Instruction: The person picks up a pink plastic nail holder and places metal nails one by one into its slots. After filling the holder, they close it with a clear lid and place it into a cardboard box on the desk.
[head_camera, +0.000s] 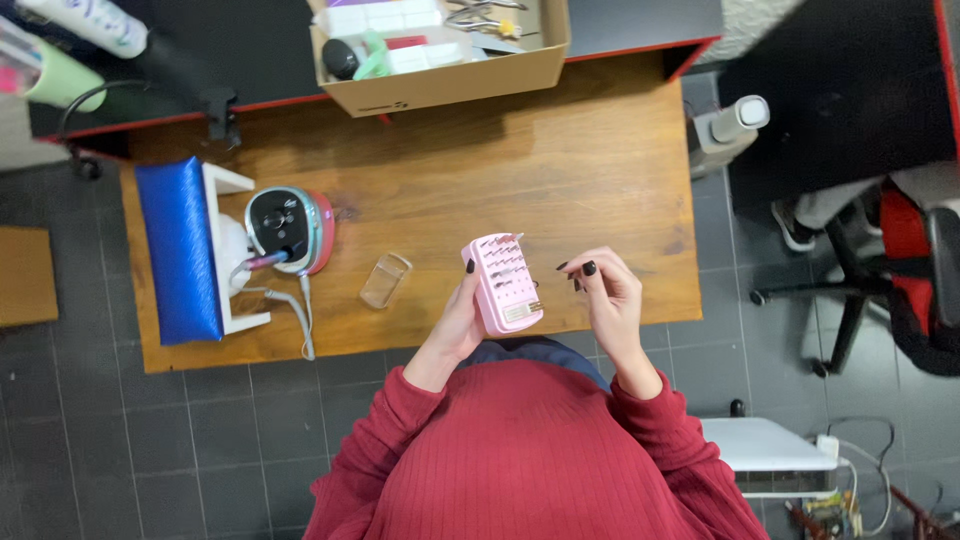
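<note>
Head view: left hand has its grip clenched around the pink bit holder, held above the wooden surface. Right hand pinches a thin bit beside it. Holding the holder level looks wise, so bits stay seated.

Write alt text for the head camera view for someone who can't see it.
Seen from above, a person in a red sweater holds a pink holder of drill bits in the left hand, the right hand pinching beside it, over a wooden table with a nail drill unit, blue armrest and cardboard box.
</note>
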